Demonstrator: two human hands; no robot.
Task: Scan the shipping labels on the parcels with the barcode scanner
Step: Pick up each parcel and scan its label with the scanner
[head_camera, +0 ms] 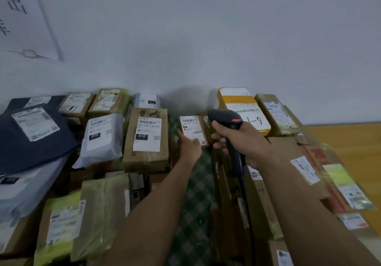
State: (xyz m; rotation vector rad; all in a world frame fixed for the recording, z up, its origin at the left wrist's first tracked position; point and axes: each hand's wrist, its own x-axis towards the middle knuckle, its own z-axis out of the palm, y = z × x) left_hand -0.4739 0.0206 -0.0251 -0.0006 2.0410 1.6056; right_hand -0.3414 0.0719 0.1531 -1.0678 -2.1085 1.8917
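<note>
Small parcel (193, 131), bearing a white shipping label (190, 123), is shown tilted up in the middle of a pile of packages set against a pale wall. Far to its left a dark blue mailer (35, 142) is laid. Nearer on that side a white poly bag (103, 142) is seen, and just left of the small parcel a brown box (146, 158) labelled 010. The small parcel's lower edge is pinched by the left grip (190, 146). Just to its right the barcode scanner (225, 117) is held, head turned toward the shipping label, its handle enclosed by the curled fingers of the right grip (243, 140). Behind and right of the small parcel a yellow box (237, 100) marked 1-9 is placed.
</note>
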